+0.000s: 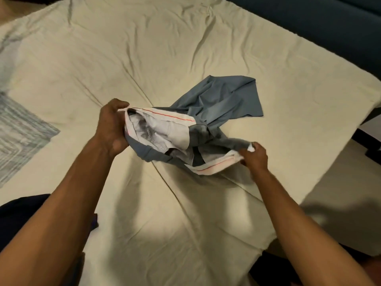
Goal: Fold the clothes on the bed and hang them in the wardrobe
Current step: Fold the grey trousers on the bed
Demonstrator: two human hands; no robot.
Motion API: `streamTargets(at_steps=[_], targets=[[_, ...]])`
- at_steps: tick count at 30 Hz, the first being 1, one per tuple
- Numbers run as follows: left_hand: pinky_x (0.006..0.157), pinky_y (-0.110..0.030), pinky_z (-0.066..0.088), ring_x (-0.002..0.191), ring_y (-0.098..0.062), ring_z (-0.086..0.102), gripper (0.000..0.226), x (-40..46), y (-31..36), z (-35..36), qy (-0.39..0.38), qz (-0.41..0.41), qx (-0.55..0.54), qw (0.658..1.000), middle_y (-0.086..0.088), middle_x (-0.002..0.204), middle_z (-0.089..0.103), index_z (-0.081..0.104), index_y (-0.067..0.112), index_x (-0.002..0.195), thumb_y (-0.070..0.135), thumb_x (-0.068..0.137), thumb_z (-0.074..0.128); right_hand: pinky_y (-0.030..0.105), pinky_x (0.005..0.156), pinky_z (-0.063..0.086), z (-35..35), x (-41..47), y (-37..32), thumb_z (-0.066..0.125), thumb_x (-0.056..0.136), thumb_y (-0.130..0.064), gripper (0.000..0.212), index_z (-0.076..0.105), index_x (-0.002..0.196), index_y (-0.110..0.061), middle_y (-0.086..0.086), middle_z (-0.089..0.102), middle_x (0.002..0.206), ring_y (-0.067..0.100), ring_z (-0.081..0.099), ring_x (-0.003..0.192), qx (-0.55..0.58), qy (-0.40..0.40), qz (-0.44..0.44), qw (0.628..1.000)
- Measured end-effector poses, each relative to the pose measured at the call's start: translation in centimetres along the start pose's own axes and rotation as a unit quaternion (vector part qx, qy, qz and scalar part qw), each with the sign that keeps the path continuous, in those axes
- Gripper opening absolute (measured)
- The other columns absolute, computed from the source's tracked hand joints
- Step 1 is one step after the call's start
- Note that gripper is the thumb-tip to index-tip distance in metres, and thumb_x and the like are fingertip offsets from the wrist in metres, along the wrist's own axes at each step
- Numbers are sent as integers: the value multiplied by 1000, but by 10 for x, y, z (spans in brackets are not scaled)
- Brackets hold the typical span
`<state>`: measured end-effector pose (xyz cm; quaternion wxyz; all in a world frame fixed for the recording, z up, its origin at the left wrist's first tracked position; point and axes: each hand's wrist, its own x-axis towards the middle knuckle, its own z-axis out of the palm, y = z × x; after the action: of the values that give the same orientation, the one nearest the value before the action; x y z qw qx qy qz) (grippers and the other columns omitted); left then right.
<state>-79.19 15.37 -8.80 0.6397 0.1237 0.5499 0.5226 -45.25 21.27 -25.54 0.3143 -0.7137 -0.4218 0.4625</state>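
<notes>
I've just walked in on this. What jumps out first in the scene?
A pair of blue-grey trousers at the middle of the cream bed sheet, waistband held open so the white lining shows. The left hand grips one end of the waistband, the right hand the other. A striped cloth lies at the bed's left edge.

The trousers are being held at the centre of the frame, above the bed sheet, with the waistband stretched between the left hand at its left end and the right hand at its lower right end. The legs are lying on the sheet toward the upper right. A folded cloth is lying on the sheet at the left edge.
</notes>
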Motion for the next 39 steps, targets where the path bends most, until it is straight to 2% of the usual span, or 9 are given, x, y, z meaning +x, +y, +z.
streamTargets(at_steps=[4,7,10,12,16,24,27,31,39], targets=[[96,-37,52,99,-25,66,26,-9,5,-16,-36,77,-79,993,-8,98,70,69,8,92,20,92,46,30,63,55,-29,-3,-62,74,83,-4,26,60,94,-22,8,64,95,19,63,77,335,36,-32,941],[99,-37,52,108,-24,63,16,-3,-17,-26,-40,114,-42,992,-7,109,66,65,12,104,15,95,52,39,69,58,-12,-8,-56,73,84,-8,34,55,112,-16,10,69,102,21,68,79,318,-30,18,947],[67,-35,52,80,-21,61,7,6,-60,-32,43,78,150,985,-10,96,67,69,17,95,22,90,68,48,83,57,31,-19,-13,64,87,1,40,53,125,-9,20,65,117,35,66,100,167,-113,128,971],[60,-28,42,66,-20,53,20,13,-86,-42,105,92,345,928,-2,72,61,62,17,75,28,85,74,44,90,54,43,-25,1,59,88,-1,50,50,137,-10,17,59,131,36,60,114,49,-72,93,992],[60,-34,41,65,-35,63,25,8,-110,-74,226,124,655,711,-5,55,59,46,15,62,24,83,57,39,97,48,16,-30,5,52,94,-13,41,55,134,-14,14,60,132,37,56,118,-33,28,98,994],[54,-32,57,42,-24,62,8,-19,-35,-18,261,37,322,909,-16,74,63,65,11,88,9,87,58,36,49,57,-77,-44,-124,45,90,-10,31,71,99,-25,13,70,101,30,66,57,84,95,24,992],[47,-24,55,53,-20,56,22,-39,27,36,225,83,106,965,-13,66,58,62,12,80,2,93,48,33,54,56,-121,-43,-193,37,88,-1,40,72,94,-21,16,71,103,32,69,76,209,86,-7,974],[55,-30,59,78,-23,63,19,-61,103,100,183,179,-106,961,-9,89,62,61,12,94,1,90,46,38,65,59,-180,-63,-296,38,91,-2,35,69,90,-18,9,70,93,25,68,77,357,89,-31,929],[51,-28,57,86,-23,62,8,-112,231,219,60,225,-61,971,-12,99,59,57,11,96,11,89,54,37,58,60,-277,-94,-435,47,92,4,26,65,90,-16,12,70,89,26,69,79,370,72,-128,917]])
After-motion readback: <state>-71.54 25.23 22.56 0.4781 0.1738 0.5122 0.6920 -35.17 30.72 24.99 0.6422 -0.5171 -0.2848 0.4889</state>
